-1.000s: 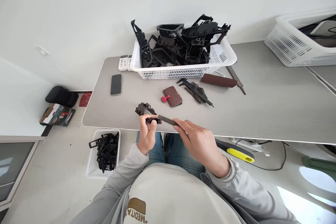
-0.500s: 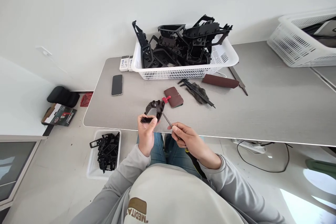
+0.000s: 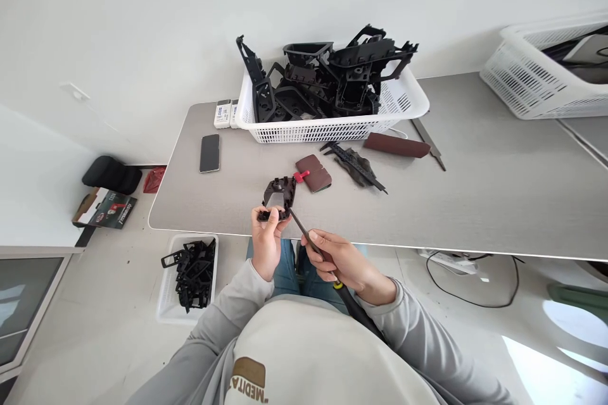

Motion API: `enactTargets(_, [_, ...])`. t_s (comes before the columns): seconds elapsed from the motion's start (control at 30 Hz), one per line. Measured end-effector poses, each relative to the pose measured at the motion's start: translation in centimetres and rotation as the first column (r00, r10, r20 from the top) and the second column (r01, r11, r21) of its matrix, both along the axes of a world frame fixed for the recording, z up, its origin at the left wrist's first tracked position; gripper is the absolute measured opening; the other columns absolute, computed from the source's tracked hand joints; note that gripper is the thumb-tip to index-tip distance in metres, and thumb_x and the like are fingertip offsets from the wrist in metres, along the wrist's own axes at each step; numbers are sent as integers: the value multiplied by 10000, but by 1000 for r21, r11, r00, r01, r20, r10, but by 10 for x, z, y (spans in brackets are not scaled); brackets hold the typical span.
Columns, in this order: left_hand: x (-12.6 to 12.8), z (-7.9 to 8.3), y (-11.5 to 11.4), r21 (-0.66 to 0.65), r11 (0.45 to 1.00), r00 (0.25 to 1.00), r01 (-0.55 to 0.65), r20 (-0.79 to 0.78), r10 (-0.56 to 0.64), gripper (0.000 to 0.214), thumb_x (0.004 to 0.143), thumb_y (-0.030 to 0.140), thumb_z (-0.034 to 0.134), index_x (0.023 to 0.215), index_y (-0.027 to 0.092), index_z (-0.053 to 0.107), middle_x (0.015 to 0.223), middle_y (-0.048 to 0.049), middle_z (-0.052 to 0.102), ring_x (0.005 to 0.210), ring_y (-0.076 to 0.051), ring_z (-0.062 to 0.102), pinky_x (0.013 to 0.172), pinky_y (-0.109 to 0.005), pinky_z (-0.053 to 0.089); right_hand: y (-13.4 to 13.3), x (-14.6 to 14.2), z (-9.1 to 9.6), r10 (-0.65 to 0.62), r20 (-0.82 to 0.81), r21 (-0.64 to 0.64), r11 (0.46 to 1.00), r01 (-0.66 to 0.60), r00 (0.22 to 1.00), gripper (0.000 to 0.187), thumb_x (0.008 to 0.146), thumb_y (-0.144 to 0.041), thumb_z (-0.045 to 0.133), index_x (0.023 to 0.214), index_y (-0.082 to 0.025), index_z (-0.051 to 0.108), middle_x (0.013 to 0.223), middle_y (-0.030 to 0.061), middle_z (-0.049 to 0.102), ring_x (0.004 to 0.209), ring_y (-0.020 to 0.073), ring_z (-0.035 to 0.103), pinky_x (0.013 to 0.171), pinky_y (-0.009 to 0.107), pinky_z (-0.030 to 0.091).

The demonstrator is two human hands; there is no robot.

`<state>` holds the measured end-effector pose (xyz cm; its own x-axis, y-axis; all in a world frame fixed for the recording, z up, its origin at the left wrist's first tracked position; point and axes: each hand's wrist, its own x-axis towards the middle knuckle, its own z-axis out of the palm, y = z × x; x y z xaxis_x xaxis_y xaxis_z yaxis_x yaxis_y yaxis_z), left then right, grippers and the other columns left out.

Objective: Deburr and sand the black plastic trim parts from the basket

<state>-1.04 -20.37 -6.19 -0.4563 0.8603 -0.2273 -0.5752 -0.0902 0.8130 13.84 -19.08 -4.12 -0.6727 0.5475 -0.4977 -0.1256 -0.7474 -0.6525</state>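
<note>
My left hand is closed on a black plastic part, thumb on top, at the table's front edge. In my right hand is a file, held by its slim dark blade, with its black and yellow handle reaching back under my forearm. The file's tip meets the right side of the part near my left fingers; exact contact is too small to make out. Just beyond the part lie a folded maroon sanding sheet and a small red tool.
A white basket heaped with black plastic parts stands at the back. Black calipers on a dark cloth, a maroon roll, another file and a phone lie on the table. A second basket sits on the floor.
The file has slid back toward my body along the part's right edge, showing more of its handle. My right hand grips further up the blade. The part has tilted slightly in my left hand.
</note>
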Motion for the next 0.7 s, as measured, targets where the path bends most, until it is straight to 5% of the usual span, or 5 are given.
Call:
enactTargets(0.33, [4, -13, 1, -32, 999, 998, 9, -54, -10, 463, 679, 450, 835, 844, 216, 471, 874, 36, 669, 814, -75, 641, 780, -231, 528, -5, -3, -2, -25, 24, -6, 1000, 26, 999, 542, 673, -671, 750, 830, -189, 558, 536, -116, 401, 382, 16, 189, 306, 163, 325])
enactTargets(0.7, [5, -17, 1, -39, 999, 996, -6, -89, 2, 454, 703, 480, 809, 876, 229, 473, 905, 25, 649, 841, -92, 636, 826, -270, 519, -2, -2, 2, 12, -53, -39, 999, -15, 999, 483, 719, -613, 745, 845, -183, 564, 551, -101, 408, 395, 17, 165, 302, 137, 208])
